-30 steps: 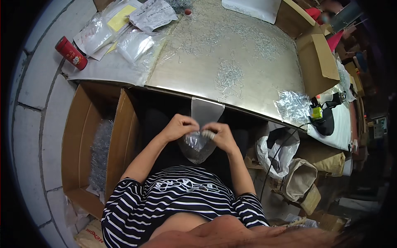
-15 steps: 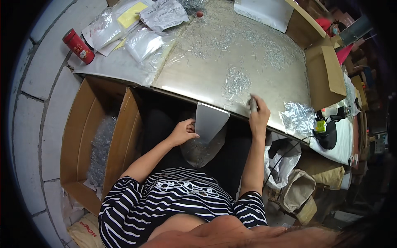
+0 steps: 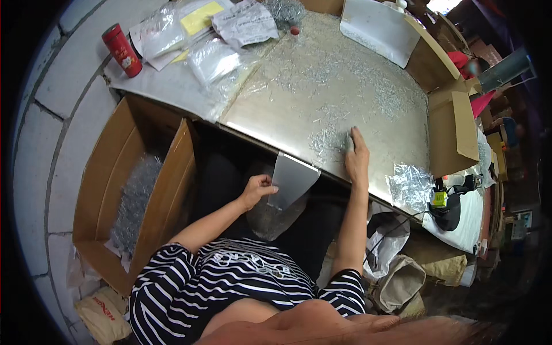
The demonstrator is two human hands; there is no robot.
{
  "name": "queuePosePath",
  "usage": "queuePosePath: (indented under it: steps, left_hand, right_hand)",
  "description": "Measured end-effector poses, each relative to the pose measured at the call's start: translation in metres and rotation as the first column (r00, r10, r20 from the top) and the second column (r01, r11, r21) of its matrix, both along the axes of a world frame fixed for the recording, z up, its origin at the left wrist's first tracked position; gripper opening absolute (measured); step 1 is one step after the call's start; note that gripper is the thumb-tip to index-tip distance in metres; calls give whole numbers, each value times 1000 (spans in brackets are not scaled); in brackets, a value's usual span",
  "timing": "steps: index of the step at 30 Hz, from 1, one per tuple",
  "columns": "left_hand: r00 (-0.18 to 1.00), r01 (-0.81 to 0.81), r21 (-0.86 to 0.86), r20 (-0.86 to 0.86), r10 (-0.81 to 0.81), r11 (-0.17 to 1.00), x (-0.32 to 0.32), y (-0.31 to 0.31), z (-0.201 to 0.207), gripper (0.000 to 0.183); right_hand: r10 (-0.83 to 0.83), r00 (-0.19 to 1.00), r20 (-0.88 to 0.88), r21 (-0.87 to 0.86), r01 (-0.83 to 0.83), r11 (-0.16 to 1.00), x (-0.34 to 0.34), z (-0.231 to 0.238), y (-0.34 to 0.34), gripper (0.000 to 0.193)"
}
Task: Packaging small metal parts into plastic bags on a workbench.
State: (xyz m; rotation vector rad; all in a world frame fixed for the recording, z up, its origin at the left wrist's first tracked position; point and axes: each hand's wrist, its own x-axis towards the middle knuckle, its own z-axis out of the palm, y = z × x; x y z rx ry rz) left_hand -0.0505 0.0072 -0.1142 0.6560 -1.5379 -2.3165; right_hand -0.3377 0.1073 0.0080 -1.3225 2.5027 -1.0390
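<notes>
At the table's front edge hangs a translucent grey plastic sheet (image 3: 293, 177), narrowing downward. My left hand (image 3: 257, 191) pinches its left side between thumb and curled fingers. Whether the sheet is one side of a bag cannot be made out. Below it, over my lap, a rounded greyish, see-through bulge (image 3: 270, 221) shows small specks. My right hand (image 3: 357, 158) rests edge-down on the metal tabletop (image 3: 270, 118), fingers stretched out together. Just left of its fingers lies a scatter of small silvery metal pins (image 3: 332, 137). A dark wrapping seems to cover part of one finger.
More pins (image 3: 391, 100) lie toward the back. A cardboard box (image 3: 454, 132) borders the right side; an open carton (image 3: 164, 201) with a silvery heap stands at left. Clear bags (image 3: 213, 60) and a red can (image 3: 122, 50) occupy the far left. Sacks (image 3: 402, 282) sit below right.
My right hand has straightened from bent fingers and come down onto the table beside the pins. My left hand keeps its grip on the sheet. The whole view has shifted slightly.
</notes>
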Motion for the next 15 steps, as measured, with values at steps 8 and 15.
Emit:
queuePosePath:
  steps: [8,15]
  left_hand:
    - [999,49,552,-17,-47,832,19,17,-1,67]
    - [859,512,709,-407,-311,485,32,-11,-66,75]
  right_hand:
    - [-17,946,-323,105,53,993,117,1,-24,52]
    - [-64,996,-66,-61,60,996,161,38,40,42]
